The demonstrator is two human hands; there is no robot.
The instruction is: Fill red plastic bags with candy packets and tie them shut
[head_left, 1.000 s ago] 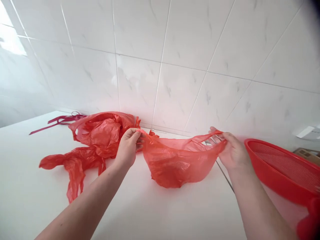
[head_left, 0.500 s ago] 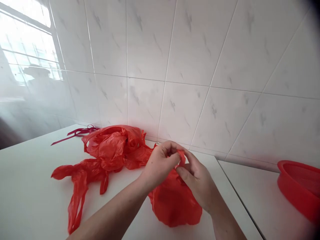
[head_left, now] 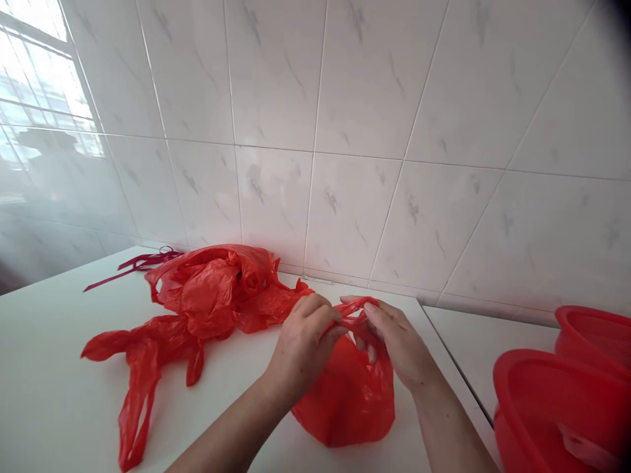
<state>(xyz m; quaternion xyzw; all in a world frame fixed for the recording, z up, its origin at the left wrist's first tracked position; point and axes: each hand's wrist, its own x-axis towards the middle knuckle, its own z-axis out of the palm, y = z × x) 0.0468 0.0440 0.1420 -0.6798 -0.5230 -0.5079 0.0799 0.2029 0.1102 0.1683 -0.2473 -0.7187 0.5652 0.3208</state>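
Observation:
Both hands grip the twisted upper part of a red plastic bag [head_left: 352, 401], whose rounded body hangs down over the white table. My left hand [head_left: 308, 338] is closed on the bag's gathered neck, its back toward me. On the other side, my right hand [head_left: 389, 332] pinches a strip of the same plastic between thumb and fingers. A stretch of red film runs between the two hands. What the bag contains, if anything, cannot be seen. Left of my hands lies a crumpled heap of red plastic bags [head_left: 211, 289], with loose handles spread toward the front.
Purple-red ribbons [head_left: 142, 261] lie at the table's far left. At right, beyond a gap between surfaces, stand two red plastic baskets [head_left: 522, 374], one holding something pale. A white tiled wall [head_left: 276, 197] rises behind the white table [head_left: 59, 381].
My hands have moved apart, stretching the bag's neck between them. The view has shifted right, so a second red basket now shows at the lower right.

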